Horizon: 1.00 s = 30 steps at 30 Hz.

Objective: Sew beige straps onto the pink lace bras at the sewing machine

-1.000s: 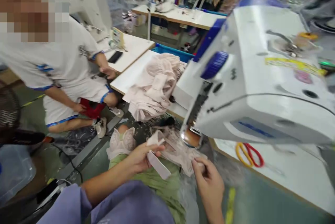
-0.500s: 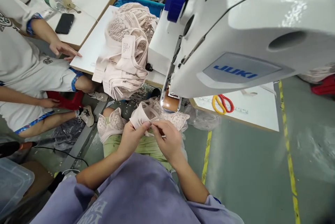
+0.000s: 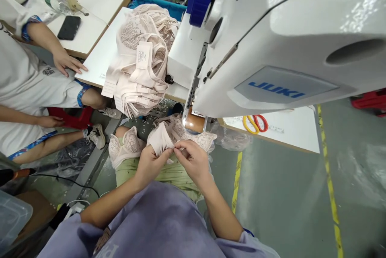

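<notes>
A pale pink lace bra (image 3: 161, 139) hangs over my lap, in front of the sewing machine's narrow arm end. My left hand (image 3: 153, 164) is closed, pinching the edge of its smooth band between thumb and fingers. Right beside it, my right hand (image 3: 193, 161) is closed too, its fingertips pinching the same edge; the exact spot between the fingers is too small to make out. One lace cup (image 3: 128, 145) rests over my left thigh. More lace (image 3: 206, 139) lies behind my right hand, under the machine's rounded tip (image 3: 195, 122).
The white JUKI sewing machine (image 3: 271, 56) overhangs from the right. Stacked bras (image 3: 141, 65) lie on the table at left. Scissors with red and yellow handles (image 3: 255, 124) lie on the right tabletop. A co-worker's hand (image 3: 68, 62) touches the table's left edge, near a phone (image 3: 69, 27).
The band at my left hand has folded down and bunched closer over my fingers. Both hands stay together, pinching. The whole view has shifted slightly.
</notes>
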Tool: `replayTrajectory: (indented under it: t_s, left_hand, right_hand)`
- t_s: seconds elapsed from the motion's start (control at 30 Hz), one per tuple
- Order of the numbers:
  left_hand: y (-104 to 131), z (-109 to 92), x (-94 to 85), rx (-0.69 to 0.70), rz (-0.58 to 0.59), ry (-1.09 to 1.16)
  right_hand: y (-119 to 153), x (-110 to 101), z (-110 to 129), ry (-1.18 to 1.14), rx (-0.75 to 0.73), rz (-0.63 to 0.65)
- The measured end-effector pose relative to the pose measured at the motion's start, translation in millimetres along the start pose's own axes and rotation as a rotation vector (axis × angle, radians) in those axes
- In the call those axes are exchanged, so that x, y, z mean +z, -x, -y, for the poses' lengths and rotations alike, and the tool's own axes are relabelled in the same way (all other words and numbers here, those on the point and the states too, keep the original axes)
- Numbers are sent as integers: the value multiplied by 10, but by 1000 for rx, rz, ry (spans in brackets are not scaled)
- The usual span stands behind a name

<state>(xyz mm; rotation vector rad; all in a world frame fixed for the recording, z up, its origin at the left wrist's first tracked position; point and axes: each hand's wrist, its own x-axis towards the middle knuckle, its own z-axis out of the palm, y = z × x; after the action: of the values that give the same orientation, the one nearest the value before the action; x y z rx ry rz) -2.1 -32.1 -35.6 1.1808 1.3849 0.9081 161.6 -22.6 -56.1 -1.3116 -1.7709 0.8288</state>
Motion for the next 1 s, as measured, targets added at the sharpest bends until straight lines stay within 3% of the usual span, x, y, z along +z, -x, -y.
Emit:
replayTrajectory:
  t_s: [0.17, 0.43, 0.7, 0.87, 1.0]
  left_hand:
    - [-74, -19, -105, 101, 137, -123]
    - [-96, 17, -84, 145, 79, -145]
    - [-198, -58, -60, 27, 222, -202]
    - [-183, -38, -60, 113, 161, -337]
    - [-159, -4, -62, 154, 192, -393]
  right_hand:
    - [-56, -123, 24, -49, -3, 101]
    - [-53, -130, -3, -53, -92, 138]
    - [-24, -135, -41, -82, 76, 136]
    - [-20, -162, -27, -86, 132, 123]
    - [6, -165, -28, -81, 126, 119]
